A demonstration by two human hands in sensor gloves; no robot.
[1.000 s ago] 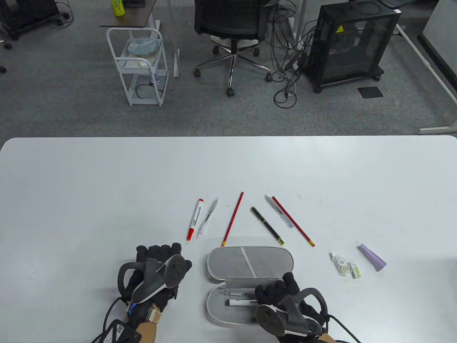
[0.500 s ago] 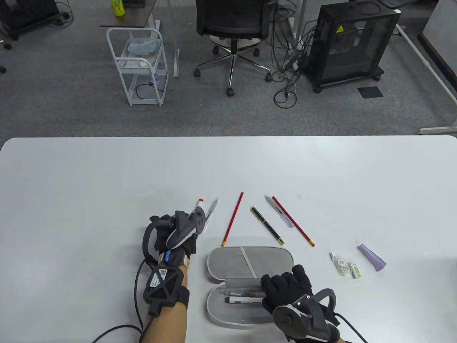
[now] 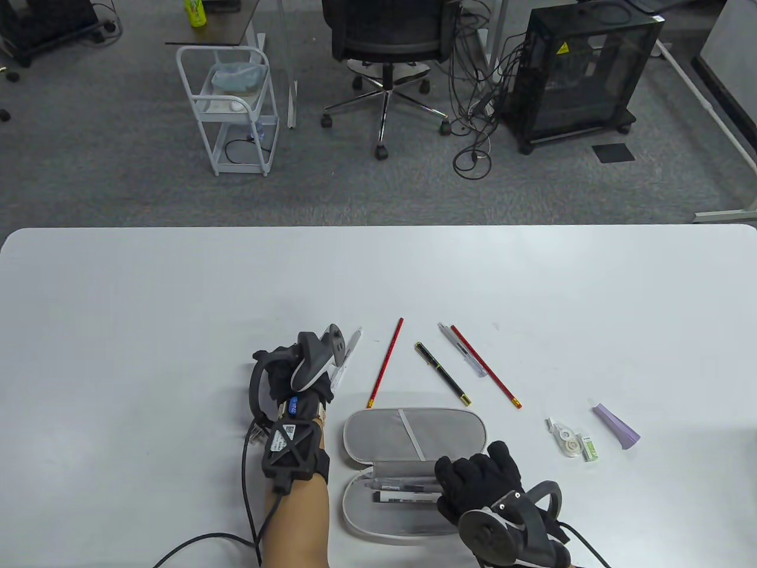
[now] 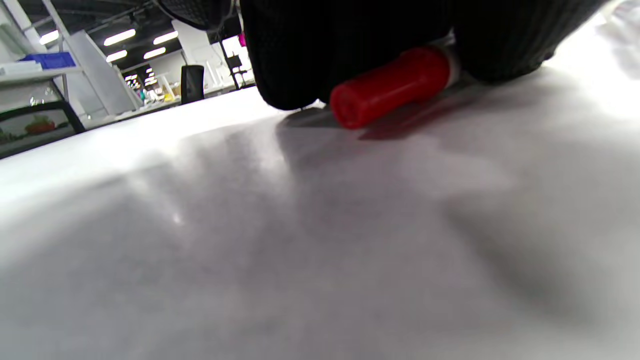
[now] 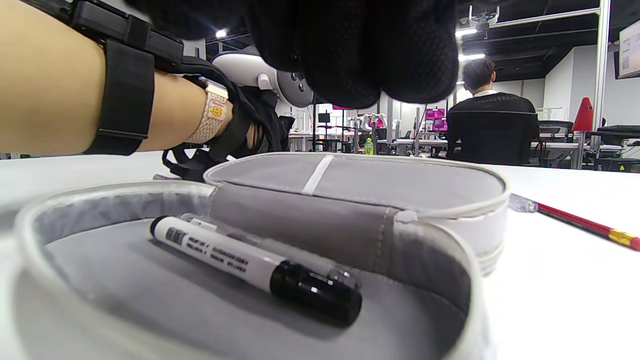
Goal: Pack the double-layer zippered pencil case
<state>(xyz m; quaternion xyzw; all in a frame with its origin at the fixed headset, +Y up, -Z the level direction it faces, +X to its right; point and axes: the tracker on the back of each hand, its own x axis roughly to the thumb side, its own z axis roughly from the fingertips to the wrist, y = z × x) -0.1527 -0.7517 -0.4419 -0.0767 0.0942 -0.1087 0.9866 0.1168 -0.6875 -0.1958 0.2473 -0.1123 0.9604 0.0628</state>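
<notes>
On the white table (image 3: 148,307), the left hand (image 3: 284,370) lies farthest left, palm down over the red-capped marker (image 4: 390,85). In the left wrist view its gloved fingers (image 4: 310,50) press down on either side of the marker's red cap, which lies on the tabletop; whether they curl fully round the barrel I cannot tell. Just beside that hand a white pen (image 3: 349,352) pokes out from under the tracker. Next comes a red pencil (image 3: 385,370), its lower end almost touching the far edge of the pencil case (image 3: 414,435). The grey case lies open near the table's front edge, its lid half flat on the far side and its tray half toward the person. In the tray rest a black-capped white marker (image 5: 250,265) and a clear pen (image 5: 270,245) just behind it, side by side. Beyond the case lie a black pen with gold trim (image 3: 443,374), a clear pen (image 3: 462,350) and another red pencil (image 3: 486,367), the last two touching. The right hand (image 3: 482,482) rests over the right end of the tray, fingers loosely bent above the markers, gripping nothing that shows. Farther right sit a correction tape (image 3: 566,441), a small green-and-white eraser (image 3: 589,448) and a lilac wedge-shaped item (image 3: 617,426).
</notes>
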